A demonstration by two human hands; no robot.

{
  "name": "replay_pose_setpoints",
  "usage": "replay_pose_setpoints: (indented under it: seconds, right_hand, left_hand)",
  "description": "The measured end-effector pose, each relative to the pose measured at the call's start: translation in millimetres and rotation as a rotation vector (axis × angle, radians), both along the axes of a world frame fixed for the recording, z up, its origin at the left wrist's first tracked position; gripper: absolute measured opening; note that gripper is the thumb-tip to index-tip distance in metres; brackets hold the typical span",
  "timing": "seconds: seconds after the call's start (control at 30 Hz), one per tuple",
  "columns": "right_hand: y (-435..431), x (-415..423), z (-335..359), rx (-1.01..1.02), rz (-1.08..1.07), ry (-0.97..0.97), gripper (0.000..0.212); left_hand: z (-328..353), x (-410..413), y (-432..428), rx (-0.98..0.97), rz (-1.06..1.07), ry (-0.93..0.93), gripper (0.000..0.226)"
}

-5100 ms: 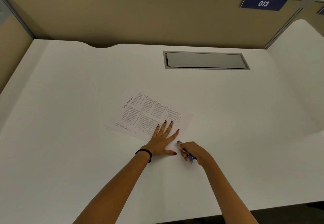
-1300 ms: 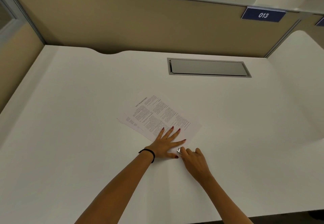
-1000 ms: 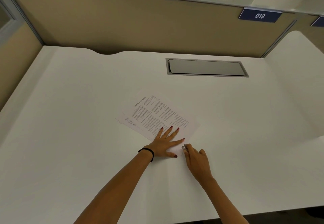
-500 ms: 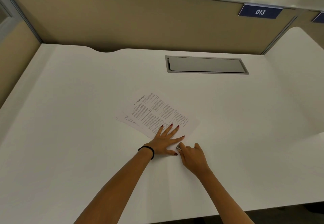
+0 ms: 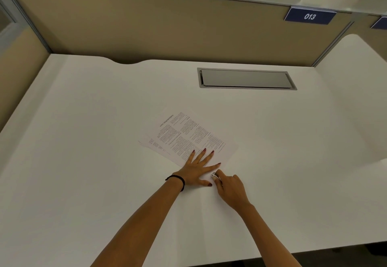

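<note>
Left hand (image 5: pixel 198 169) flat on the printed papers (image 5: pixel 188 137), fingers spread wide, right hand (image 5: pixel 229 187) curled round a small silver thing (image 5: pixel 214 176) at the papers' near corner, all on the white desk (image 5: pixel 83 141).

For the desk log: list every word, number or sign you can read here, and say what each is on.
"013": blue plate on the partition top.
Heading ending ".com": top sheet, sideways; the rest of it is unsure.
Body print on it and on the lower sheet: too small to read.
Second blue plate, right edge: cut off, unreadable.
Pen: no text visible.
</note>
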State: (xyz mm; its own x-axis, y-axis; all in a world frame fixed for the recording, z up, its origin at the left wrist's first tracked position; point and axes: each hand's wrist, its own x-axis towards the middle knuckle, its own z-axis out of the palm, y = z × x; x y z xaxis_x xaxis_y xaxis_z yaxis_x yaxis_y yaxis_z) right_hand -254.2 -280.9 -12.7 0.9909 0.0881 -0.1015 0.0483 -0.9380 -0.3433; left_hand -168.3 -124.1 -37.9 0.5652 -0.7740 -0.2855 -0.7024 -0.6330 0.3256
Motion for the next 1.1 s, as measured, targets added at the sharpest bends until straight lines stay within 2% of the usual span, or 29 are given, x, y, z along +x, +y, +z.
replay_pose_setpoints:
  seconds: [0.1,0.17,0.33,0.43,0.6,0.73,0.9,1.1]
  right_hand:
    - [1,2,3,0.092,-0.078,0.075,0.023]
    - [3,4,8,0.206,-0.155,0.217,0.024]
    - [-2,13,20,0.761,-0.497,0.453,0.03]
    - [-11,13,23,0.936,-0.617,0.474,0.031]
    - [-24,11,16,0.99,-0.803,0.404,0.031]
    - [-28,17,16,1.044,-0.926,0.377,0.025]
    - [-31,23,18,1.133,-1.074,0.345,0.03]
    - [-59,20,13,0.939,-0.993,0.089,0.027]
  left_hand:
    - [-1,1,1,-0.008,0.002,-0.005,0.078]
    - [-1,0,0,-0.003,0.001,-0.007,0.078]
    - [2,0,0,0.012,0.007,0.021,0.079]
    - [6,0,2,-0.001,0.01,0.045,0.079]
    - [8,-7,17,-0.082,-0.022,0.002,0.065]
    - [7,-12,30,-0.071,-0.023,0.045,0.075]
    - [9,-17,30,-0.033,0.01,0.015,0.074]
    - [9,-24,35,-0.192,0.112,0.041,0.066]
